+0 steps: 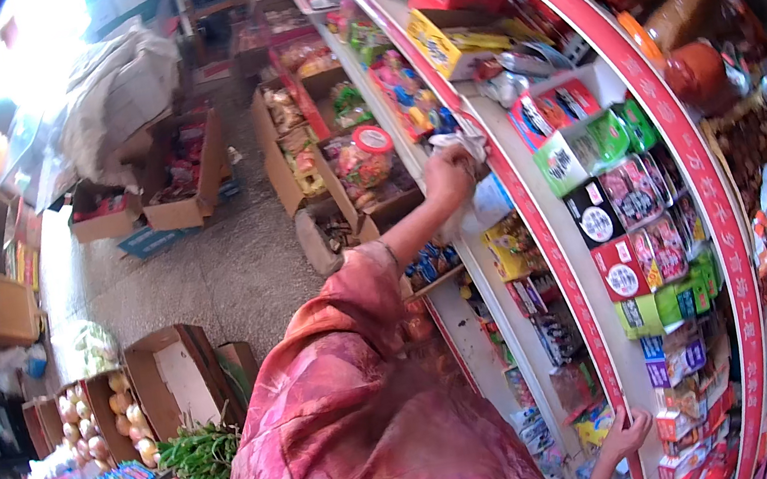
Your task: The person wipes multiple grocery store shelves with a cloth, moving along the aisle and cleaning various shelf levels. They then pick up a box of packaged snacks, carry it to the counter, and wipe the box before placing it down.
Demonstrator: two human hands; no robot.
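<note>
My left hand (pixel 450 172) is closed on a crumpled white cloth (pixel 462 140), which lies against the red-and-white front edge of a shop shelf (pixel 523 195). Below that hand is a blue-and-white package (pixel 491 204), partly hidden. My right hand (pixel 626 433) touches the same shelf edge farther down in the picture, with its fingers bent around the strip; whether it grips the strip firmly I cannot tell. Small boxes of packaged snacks (pixel 608 211) stand in a row on the shelf just behind the edge.
Open cardboard boxes of packaged goods (pixel 297 170) stand along the shelf's foot. Across the speckled floor (pixel 222 265) are more cartons (pixel 180 213), a grey cloth cover (pixel 112 94), boxes of round fruit or vegetables (pixel 113 457) and green leafy vegetables (pixel 200 456). Higher shelving with bagged goods (pixel 752 143) is at the right.
</note>
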